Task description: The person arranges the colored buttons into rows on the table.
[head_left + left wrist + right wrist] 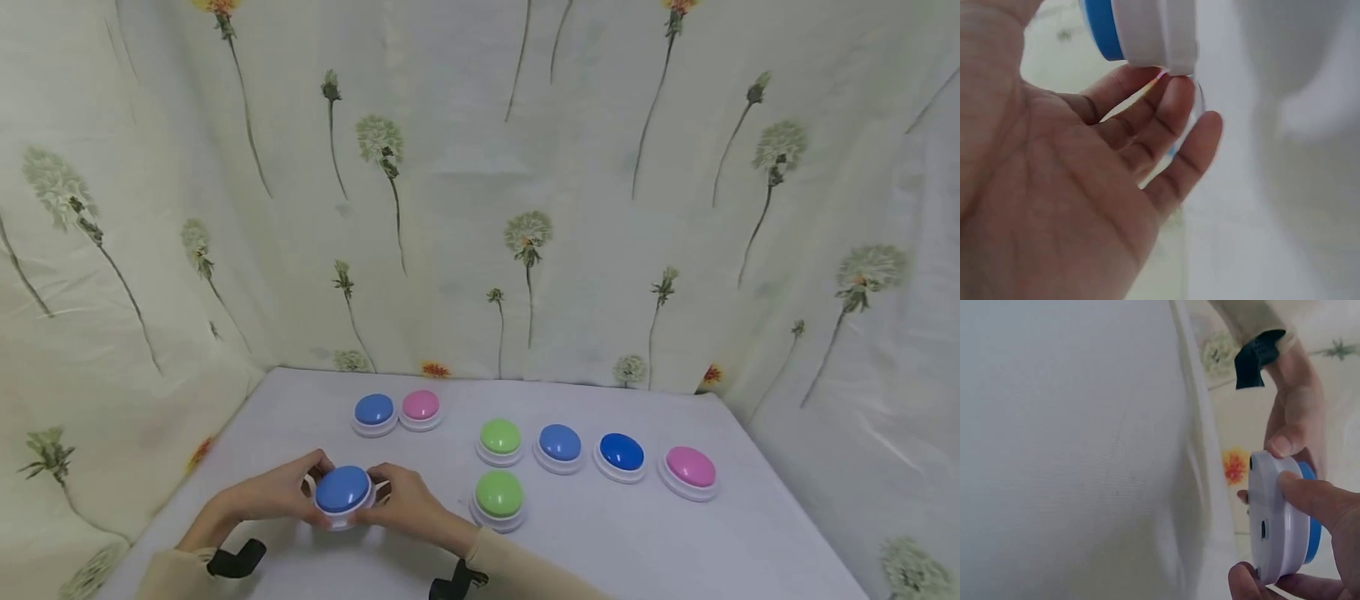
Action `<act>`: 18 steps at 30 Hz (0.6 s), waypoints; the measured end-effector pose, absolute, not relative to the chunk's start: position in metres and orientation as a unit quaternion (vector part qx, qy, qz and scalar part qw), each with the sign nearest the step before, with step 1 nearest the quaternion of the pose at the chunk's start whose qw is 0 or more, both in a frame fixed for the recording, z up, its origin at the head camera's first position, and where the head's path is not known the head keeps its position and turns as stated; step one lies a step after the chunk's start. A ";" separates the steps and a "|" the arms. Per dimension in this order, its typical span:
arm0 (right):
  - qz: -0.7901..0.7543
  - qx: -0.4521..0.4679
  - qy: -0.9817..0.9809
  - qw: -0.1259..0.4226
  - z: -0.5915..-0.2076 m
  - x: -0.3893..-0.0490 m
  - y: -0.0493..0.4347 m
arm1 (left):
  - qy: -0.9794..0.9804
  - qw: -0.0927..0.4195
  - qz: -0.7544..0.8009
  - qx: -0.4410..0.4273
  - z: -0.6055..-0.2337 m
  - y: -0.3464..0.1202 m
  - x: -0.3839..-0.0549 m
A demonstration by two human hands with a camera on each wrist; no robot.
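A blue domed push button (342,489) with a white round base is held up between both hands, a little above the table. My left hand (281,492) grips its left edge, thumb and fingers on the white base. On the opposite edge, my right hand (411,502) pinches the same base. The right wrist view shows the push button (1277,519) from the side, its flat underside turned toward the table. In the left wrist view, fingertips of the left hand (1066,169) touch the base's rim, while part of the button is cut off by the frame.
Behind the hands stand another blue button (374,409) and a pink one (421,405). To the right are two green buttons (500,437), two more blue ones (559,442) and a pink one (691,467). Flower-printed cloth (450,208) surrounds the white table (637,550).
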State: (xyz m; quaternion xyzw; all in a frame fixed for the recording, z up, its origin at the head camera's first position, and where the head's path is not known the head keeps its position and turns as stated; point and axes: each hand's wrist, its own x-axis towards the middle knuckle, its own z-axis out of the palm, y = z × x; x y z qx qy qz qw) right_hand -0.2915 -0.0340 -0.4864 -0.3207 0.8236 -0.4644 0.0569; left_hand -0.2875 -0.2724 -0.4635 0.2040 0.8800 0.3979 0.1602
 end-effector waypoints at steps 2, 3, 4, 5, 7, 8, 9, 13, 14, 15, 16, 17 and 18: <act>-0.465 -0.323 0.822 0.063 -0.482 -0.285 -0.022 | 0.883 0.162 0.385 0.215 -0.458 -0.261 -0.283; -0.467 -0.322 0.821 0.066 -0.480 -0.283 -0.016 | 0.884 0.160 0.381 0.221 -0.454 -0.256 -0.281; -0.470 -0.321 0.820 0.067 -0.477 -0.281 -0.010 | 0.884 0.156 0.378 0.227 -0.451 -0.250 -0.279; -0.471 -0.319 0.820 0.065 -0.475 -0.279 -0.005 | 0.884 0.149 0.377 0.234 -0.448 -0.245 -0.277; -0.478 -0.313 0.818 0.061 -0.470 -0.275 0.008 | 0.883 0.128 0.374 0.253 -0.443 -0.234 -0.275; -0.484 -0.309 0.817 0.061 -0.467 -0.272 0.014 | 0.883 0.117 0.371 0.263 -0.442 -0.228 -0.273; -0.489 -0.303 0.816 0.059 -0.465 -0.270 0.020 | 0.881 0.106 0.370 0.274 -0.440 -0.223 -0.272; -0.510 -0.285 0.809 0.063 -0.460 -0.258 0.046 | 0.874 0.079 0.374 0.300 -0.438 -0.198 -0.265; -0.513 -0.281 0.809 0.063 -0.460 -0.254 0.053 | 0.872 0.075 0.377 0.303 -0.438 -0.192 -0.263; -0.514 -0.278 0.809 0.064 -0.459 -0.251 0.060 | 0.870 0.070 0.381 0.304 -0.439 -0.185 -0.261; -0.512 -0.277 0.811 0.063 -0.459 -0.249 0.068 | 0.869 0.062 0.383 0.306 -0.439 -0.177 -0.258; -0.508 -0.277 0.814 0.060 -0.458 -0.246 0.075 | 0.868 0.055 0.386 0.307 -0.439 -0.170 -0.256; -0.499 -0.274 0.820 0.059 -0.458 -0.244 0.083 | 0.868 0.046 0.387 0.307 -0.439 -0.163 -0.253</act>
